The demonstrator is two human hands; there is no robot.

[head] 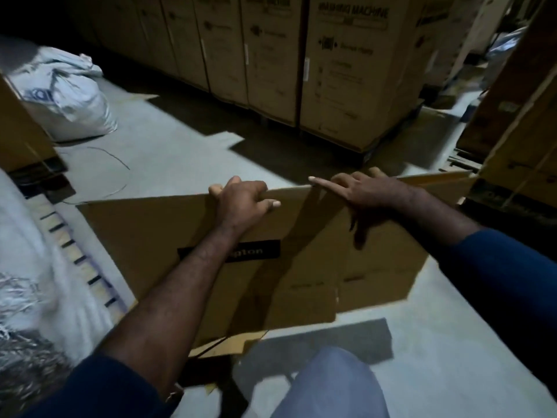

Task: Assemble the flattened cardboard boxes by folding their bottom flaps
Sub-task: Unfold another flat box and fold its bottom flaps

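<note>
Flattened cardboard box (301,267) stands edgewise, just this side of washing-machine cartons (346,70). Left hand (244,200) grips top edge; right hand (367,188) hooked over it, forefinger straight — bottom flaps apparently unfolded, assembly barely begun.

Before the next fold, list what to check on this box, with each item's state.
1. Left hand grip on the box top edge: ok, fingers curled over it.
2. Right hand hold: ok, index finger along the edge, other fingers bent over it.
3. Box opened square: not ok, panels only bent at the crease between the hands.
4. Bottom flaps folded: not ok, unfolded near the knee.
5. Floor room ahead: ok, bare stretch before the stacked cartons.
6. Box's far side: cannot tell, hidden.
</note>
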